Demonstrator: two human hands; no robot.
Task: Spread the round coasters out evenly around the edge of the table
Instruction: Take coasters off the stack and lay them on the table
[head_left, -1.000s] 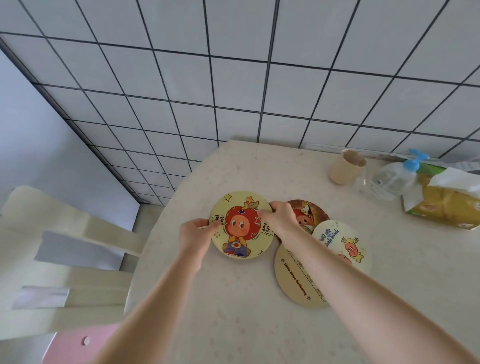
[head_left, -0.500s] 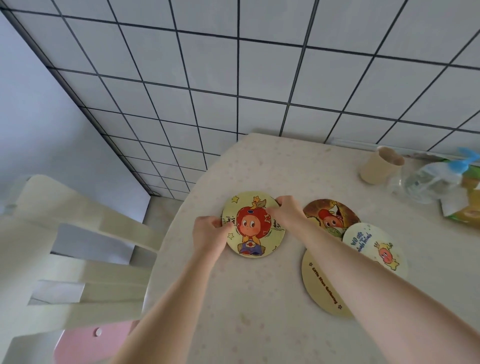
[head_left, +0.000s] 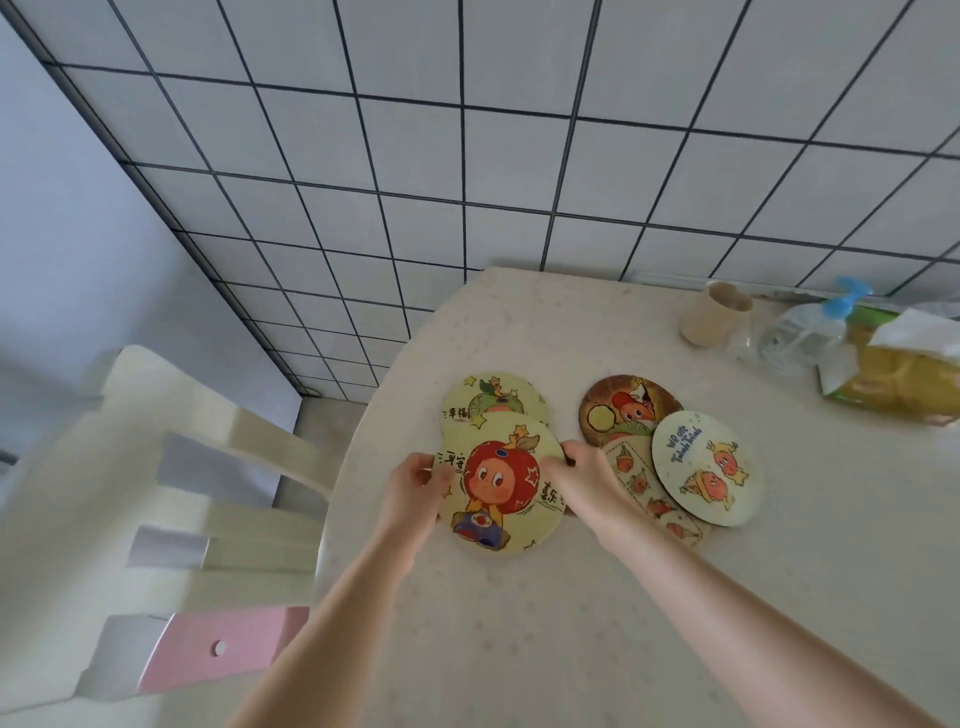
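Observation:
Both hands hold a yellow round coaster with a red-haired cartoon figure (head_left: 501, 486), raised slightly over the table (head_left: 571, 623). My left hand (head_left: 413, 488) grips its left rim and my right hand (head_left: 576, 475) its right rim. Just behind it a yellow coaster with a green figure (head_left: 491, 400) lies flat near the table's left edge, partly covered. To the right, a brown coaster (head_left: 626, 408), a beige patterned coaster (head_left: 649, 493) and a pale coaster with blue writing (head_left: 704, 465) overlap in a pile.
A beige cup (head_left: 714, 314), a clear spray bottle with a blue top (head_left: 805, 327) and a yellow tissue pack (head_left: 904, 384) sit at the back right by the tiled wall. A cream chair (head_left: 171, 467) with a pink seat stands left of the table.
The red-haired coaster has been lifted and drawn toward me, uncovering the green-figure coaster that lay beneath it. Both hands stayed on its rim.

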